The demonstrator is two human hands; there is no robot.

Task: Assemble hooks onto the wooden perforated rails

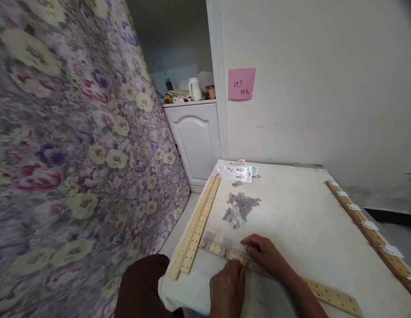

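A pale wooden strip with rows of holes [334, 293] lies slantwise along the near side of the table. Small clear packets with metal-looking pieces [224, 251] sit on its left part. My left hand [228, 289] is closed at the strip's near edge, its fingers curled down; whatever they pinch is hidden. Just to the right, my right hand [263, 254] reaches over the strip, index finger stretched out and fingers apart, beside another clear packet. Beyond both hands lies a loose pile of similar small packets [237, 210].
Two more perforated wooden strips [201, 225] lie along the table's left edge. Along the right edge runs a strip bearing white cards [370, 225]. Flat clear packaging [234, 173] rests at the back. A floral curtain [93, 154] hangs at left; a wall stands behind.
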